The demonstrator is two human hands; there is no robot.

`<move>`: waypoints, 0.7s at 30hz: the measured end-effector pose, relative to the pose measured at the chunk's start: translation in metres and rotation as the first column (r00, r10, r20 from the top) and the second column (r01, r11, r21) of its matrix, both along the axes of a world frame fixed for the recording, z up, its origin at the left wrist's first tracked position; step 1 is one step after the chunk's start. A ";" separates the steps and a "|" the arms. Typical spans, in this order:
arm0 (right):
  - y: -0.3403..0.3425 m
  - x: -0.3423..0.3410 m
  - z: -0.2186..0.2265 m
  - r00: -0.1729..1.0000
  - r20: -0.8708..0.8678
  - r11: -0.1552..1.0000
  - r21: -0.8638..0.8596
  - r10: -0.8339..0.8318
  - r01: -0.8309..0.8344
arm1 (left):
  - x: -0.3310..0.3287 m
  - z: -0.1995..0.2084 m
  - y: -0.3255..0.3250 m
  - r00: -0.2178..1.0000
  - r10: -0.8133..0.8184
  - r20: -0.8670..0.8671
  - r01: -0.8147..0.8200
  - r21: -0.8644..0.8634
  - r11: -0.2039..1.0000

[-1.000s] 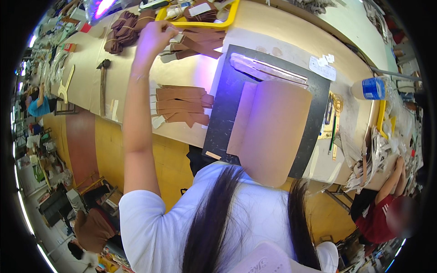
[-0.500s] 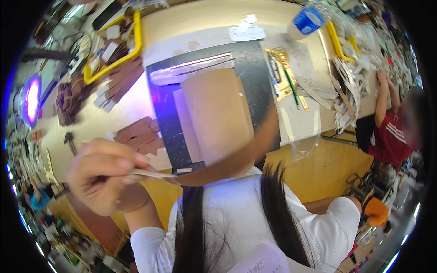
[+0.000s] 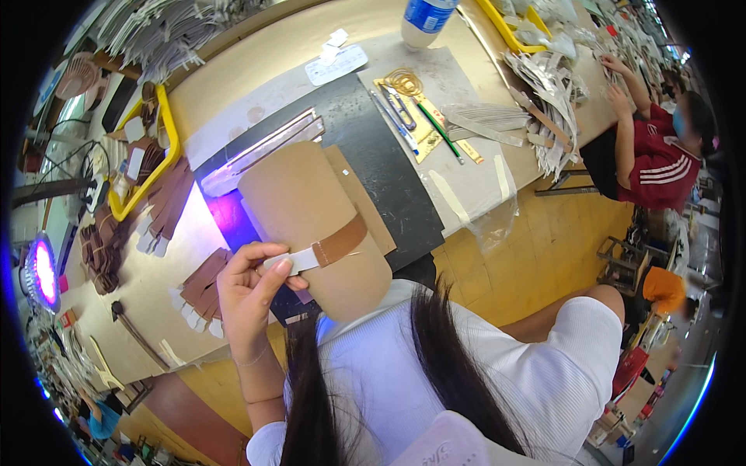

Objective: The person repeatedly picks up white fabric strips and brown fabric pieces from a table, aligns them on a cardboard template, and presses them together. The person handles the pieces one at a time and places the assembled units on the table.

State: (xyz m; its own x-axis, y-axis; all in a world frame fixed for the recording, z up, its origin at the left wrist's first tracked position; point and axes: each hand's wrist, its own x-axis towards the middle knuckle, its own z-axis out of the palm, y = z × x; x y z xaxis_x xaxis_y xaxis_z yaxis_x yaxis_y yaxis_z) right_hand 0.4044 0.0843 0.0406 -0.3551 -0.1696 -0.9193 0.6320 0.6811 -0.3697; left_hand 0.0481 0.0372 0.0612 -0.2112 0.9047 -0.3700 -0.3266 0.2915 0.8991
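My left hand (image 3: 250, 289) pinches the pale end of a brown strap (image 3: 342, 242) between thumb and fingers. The strap lies across a curved tan board (image 3: 291, 186), and a line of stitching shows where its brown part meets the pale end. Its other end passes out of sight over the board's right edge. Under the board are flat brown sheets (image 3: 361, 194) and a black mat (image 3: 400, 206). Just left of my hand, several brown strips with pale ends (image 3: 203, 286) lie on the table. My right hand is hidden; only part of that arm shows at the lower right.
A yellow-rimmed tray (image 3: 172, 128) of brown pieces stands at the left, near a glowing lamp (image 3: 43, 272). Beyond the mat are pens, a green pencil (image 3: 439, 132) and a blue-labelled bottle (image 3: 427, 19). At the right, a co-worker in red (image 3: 660, 167) sits by heaped pale strips (image 3: 544, 101).
The strap, blurred and raised above the board before, now lies against it. My left hand has moved right and down to the board's edge. The view has turned.
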 end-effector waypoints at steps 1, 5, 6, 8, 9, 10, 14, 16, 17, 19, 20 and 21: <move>-0.008 -0.002 -0.010 1.000 0.022 0.998 -0.060 0.021 -0.020 | 0.000 0.000 0.000 1.000 0.005 -0.001 -0.005 0.002 1.000; -0.037 -0.008 -0.048 0.991 0.093 0.963 -0.258 0.100 -0.074 | 0.000 -0.002 0.000 1.000 -0.003 -0.009 0.003 0.008 1.000; -0.042 -0.009 -0.054 0.988 0.108 0.954 -0.291 0.115 -0.079 | -0.001 -0.002 0.000 1.000 -0.009 -0.016 0.009 0.013 1.000; -0.052 -0.011 -0.063 0.981 0.133 0.936 -0.341 0.140 -0.088 | -0.001 -0.003 0.001 1.000 -0.021 -0.010 0.021 0.028 0.999; -0.053 -0.012 -0.066 0.978 0.145 0.929 -0.358 0.153 -0.092 | -0.001 -0.003 0.002 1.000 -0.027 -0.005 0.027 0.034 0.999; -0.053 -0.014 -0.068 0.973 0.157 0.922 -0.375 0.167 -0.097 | -0.001 -0.004 0.001 1.000 -0.020 -0.007 0.021 0.039 0.999; -0.038 -0.020 -0.075 0.972 0.179 0.915 -0.398 0.155 -0.073 | -0.003 -0.007 0.002 1.000 -0.012 0.005 0.012 0.042 0.999; -0.013 -0.021 -0.067 0.986 0.150 0.943 -0.334 0.069 -0.015 | -0.002 -0.005 0.001 1.000 -0.019 0.003 0.019 0.026 0.999; 0.007 -0.020 -0.053 0.994 0.103 0.972 -0.236 0.028 -0.003 | -0.002 -0.005 0.001 1.000 -0.020 0.000 0.020 0.028 0.999; 0.051 -0.020 -0.022 0.983 -0.037 0.983 0.013 -0.182 0.182 | -0.001 -0.005 0.001 1.000 -0.017 -0.010 0.017 0.019 1.000; 0.076 -0.024 -0.013 0.982 -0.174 0.954 0.275 -0.074 0.120 | 0.001 -0.003 0.001 1.000 -0.012 -0.023 0.012 0.017 1.000; 0.093 -0.030 -0.003 0.969 -0.247 0.714 0.682 0.024 0.157 | 0.000 -0.003 0.000 1.000 -0.001 -0.025 0.002 0.020 1.000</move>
